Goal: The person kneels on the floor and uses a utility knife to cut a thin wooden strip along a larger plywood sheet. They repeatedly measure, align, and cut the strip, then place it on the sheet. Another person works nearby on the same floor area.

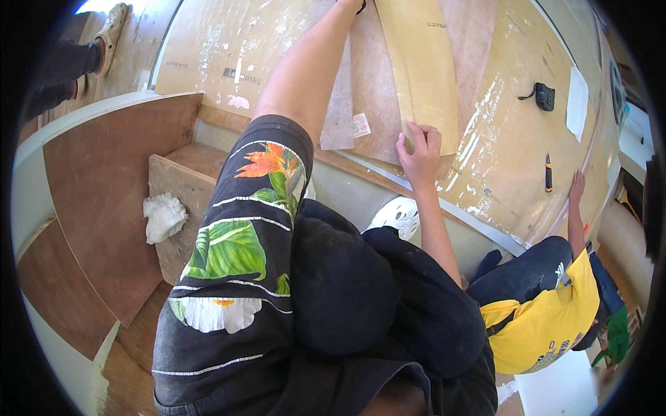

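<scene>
A long tan sheet (423, 83), thin like veneer or heavy paper, lies lengthwise over a paler brownish sheet (378, 118) on the worktable (229, 48). My right hand (422, 151) is at the tan sheet's near end, thumb and fingers closed on its edge. My left forearm (305, 76), in a flower-patterned black sleeve, reaches far across the sheets. At the top edge only its wrist with a dark band shows, and the hand itself is cut off. A small printed label (361, 125) lies on the pale sheet, left of my right hand.
Right on the table are a black tape measure (544, 96), a yellow-black cutter knife (548, 173) and a white strip (576, 104). A co-worker in a yellow shirt (548, 319) leans a hand on the table's right edge. Brown boards (118, 194) and a white rag (164, 217) are left.
</scene>
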A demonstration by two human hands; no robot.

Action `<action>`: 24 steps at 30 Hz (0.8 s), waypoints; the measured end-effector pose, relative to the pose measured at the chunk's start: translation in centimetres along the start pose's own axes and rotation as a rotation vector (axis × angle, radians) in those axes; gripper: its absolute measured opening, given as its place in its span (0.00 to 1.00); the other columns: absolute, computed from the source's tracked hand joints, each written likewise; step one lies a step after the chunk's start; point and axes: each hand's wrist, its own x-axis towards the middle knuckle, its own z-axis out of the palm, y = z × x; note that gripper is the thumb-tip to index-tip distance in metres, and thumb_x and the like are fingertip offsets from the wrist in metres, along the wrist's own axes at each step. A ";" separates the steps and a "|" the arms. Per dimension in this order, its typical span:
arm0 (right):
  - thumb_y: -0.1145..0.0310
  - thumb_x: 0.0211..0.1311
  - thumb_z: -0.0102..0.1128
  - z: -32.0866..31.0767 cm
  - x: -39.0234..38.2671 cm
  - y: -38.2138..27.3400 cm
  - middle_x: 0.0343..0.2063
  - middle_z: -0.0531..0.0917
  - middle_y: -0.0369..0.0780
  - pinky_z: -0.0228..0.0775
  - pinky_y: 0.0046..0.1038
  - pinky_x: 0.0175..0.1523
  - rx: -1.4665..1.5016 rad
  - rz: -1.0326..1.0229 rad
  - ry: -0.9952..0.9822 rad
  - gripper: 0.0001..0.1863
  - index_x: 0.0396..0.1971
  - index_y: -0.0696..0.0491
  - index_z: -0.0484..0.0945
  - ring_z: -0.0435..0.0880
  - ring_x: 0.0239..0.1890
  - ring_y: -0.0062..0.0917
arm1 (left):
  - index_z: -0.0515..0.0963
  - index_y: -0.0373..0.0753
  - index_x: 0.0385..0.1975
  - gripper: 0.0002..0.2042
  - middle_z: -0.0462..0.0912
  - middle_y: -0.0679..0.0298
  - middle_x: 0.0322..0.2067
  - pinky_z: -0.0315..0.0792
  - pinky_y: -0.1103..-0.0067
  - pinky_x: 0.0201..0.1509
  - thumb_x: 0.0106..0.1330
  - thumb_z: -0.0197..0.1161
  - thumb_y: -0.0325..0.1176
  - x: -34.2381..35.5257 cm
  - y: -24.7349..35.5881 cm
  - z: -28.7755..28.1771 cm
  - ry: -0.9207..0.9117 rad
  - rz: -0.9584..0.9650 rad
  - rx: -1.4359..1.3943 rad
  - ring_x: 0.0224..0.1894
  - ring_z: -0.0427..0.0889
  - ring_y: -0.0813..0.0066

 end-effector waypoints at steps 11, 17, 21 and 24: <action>0.77 0.44 0.67 -0.8 -3.6 0.8 0.45 0.75 0.43 0.70 0.38 0.54 -0.057 -0.048 -0.058 0.29 0.52 0.52 0.78 0.75 0.48 0.38 | 0.84 0.41 0.34 0.09 0.87 0.53 0.35 0.78 0.68 0.49 0.55 0.70 0.34 0.7 0.0 0.6 0.047 0.089 0.041 0.41 0.85 0.57; 0.77 0.44 0.66 -1.8 -4.0 1.5 0.47 0.76 0.43 0.72 0.38 0.54 -0.008 -0.115 -0.114 0.30 0.53 0.52 0.78 0.75 0.48 0.38 | 0.83 0.41 0.33 0.06 0.87 0.53 0.34 0.77 0.68 0.49 0.56 0.69 0.31 0.3 0.8 0.1 -0.016 0.099 -0.008 0.40 0.85 0.58; 0.78 0.45 0.66 -2.8 -3.4 1.7 0.49 0.77 0.43 0.72 0.37 0.54 0.038 -0.112 -0.194 0.31 0.55 0.52 0.78 0.76 0.48 0.38 | 0.84 0.40 0.32 0.05 0.87 0.53 0.34 0.78 0.69 0.48 0.56 0.68 0.29 0.6 0.9 0.1 -0.003 0.165 0.002 0.39 0.85 0.59; 0.78 0.47 0.66 -3.4 -3.2 1.7 0.52 0.77 0.43 0.73 0.36 0.55 0.057 -0.104 -0.262 0.31 0.57 0.53 0.78 0.76 0.48 0.37 | 0.84 0.40 0.32 0.05 0.87 0.53 0.34 0.77 0.69 0.48 0.56 0.68 0.28 0.7 1.0 -0.5 -0.062 0.180 0.067 0.39 0.86 0.59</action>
